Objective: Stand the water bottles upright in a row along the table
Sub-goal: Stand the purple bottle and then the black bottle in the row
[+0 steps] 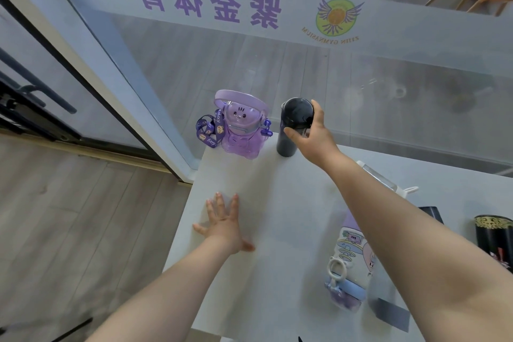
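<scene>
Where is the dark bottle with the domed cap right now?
Head view: the dark bottle stands upright at the table's far edge, just right of the purple bear bottle, gripped by the right hand.

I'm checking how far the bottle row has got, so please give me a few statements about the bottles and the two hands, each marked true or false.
1. The right hand grips the black bottle near its cap. True.
2. The purple bear bottle lies on its side. False: it stands upright, left of the black bottle.
3. The left hand rests flat on the white table, holding nothing. True.
4. The pastel cartoon bottle stands upright in the row. False: it lies on its side near the table's front edge.
5. The black bottle stands at the table's far edge. True.
</scene>
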The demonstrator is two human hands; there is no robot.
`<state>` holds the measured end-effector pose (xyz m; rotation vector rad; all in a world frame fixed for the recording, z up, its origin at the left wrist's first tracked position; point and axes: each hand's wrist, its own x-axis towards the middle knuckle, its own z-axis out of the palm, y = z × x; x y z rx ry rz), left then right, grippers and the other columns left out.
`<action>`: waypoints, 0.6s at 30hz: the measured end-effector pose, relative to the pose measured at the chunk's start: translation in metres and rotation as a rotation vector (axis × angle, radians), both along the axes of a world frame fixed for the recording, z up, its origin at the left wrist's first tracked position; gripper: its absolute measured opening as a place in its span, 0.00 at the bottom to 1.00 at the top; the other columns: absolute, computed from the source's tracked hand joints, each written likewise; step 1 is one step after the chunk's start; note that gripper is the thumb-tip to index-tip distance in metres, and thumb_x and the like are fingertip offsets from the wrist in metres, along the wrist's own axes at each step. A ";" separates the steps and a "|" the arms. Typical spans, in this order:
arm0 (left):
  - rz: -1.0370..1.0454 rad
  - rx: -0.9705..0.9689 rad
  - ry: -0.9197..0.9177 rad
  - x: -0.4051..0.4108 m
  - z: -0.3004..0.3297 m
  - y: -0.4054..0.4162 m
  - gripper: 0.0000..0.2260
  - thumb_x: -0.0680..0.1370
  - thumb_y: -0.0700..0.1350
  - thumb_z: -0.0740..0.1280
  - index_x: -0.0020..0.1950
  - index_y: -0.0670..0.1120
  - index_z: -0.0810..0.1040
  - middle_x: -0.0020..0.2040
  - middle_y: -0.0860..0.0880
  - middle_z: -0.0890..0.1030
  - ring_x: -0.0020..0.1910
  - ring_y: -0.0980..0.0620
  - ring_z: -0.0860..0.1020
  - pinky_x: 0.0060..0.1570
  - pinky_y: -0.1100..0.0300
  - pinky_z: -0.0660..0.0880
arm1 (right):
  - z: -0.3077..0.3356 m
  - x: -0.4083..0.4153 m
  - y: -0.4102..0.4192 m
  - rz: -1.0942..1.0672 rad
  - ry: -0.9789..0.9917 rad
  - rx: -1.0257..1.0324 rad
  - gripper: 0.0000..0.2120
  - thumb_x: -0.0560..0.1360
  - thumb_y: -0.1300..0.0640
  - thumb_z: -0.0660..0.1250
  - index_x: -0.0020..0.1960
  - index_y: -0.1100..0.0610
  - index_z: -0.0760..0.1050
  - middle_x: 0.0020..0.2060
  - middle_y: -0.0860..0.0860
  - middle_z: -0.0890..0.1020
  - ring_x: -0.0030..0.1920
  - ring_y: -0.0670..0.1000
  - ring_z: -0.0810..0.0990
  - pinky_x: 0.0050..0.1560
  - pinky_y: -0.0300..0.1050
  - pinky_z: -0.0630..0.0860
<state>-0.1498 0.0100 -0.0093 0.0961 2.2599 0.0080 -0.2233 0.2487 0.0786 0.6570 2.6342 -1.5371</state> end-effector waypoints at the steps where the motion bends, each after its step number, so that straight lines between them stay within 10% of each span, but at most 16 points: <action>1: 0.004 0.000 -0.007 -0.001 0.000 0.001 0.61 0.64 0.64 0.75 0.73 0.57 0.26 0.73 0.46 0.23 0.74 0.40 0.28 0.65 0.24 0.52 | 0.000 0.002 0.002 -0.004 -0.034 -0.002 0.45 0.73 0.45 0.70 0.77 0.46 0.42 0.71 0.53 0.67 0.67 0.57 0.71 0.65 0.50 0.69; 18: -0.006 0.010 0.019 0.000 -0.003 -0.001 0.64 0.61 0.65 0.77 0.73 0.57 0.26 0.74 0.47 0.25 0.75 0.40 0.29 0.64 0.23 0.54 | -0.021 0.204 0.043 0.260 -0.098 0.520 0.31 0.71 0.73 0.61 0.70 0.52 0.70 0.67 0.50 0.73 0.68 0.53 0.69 0.69 0.43 0.62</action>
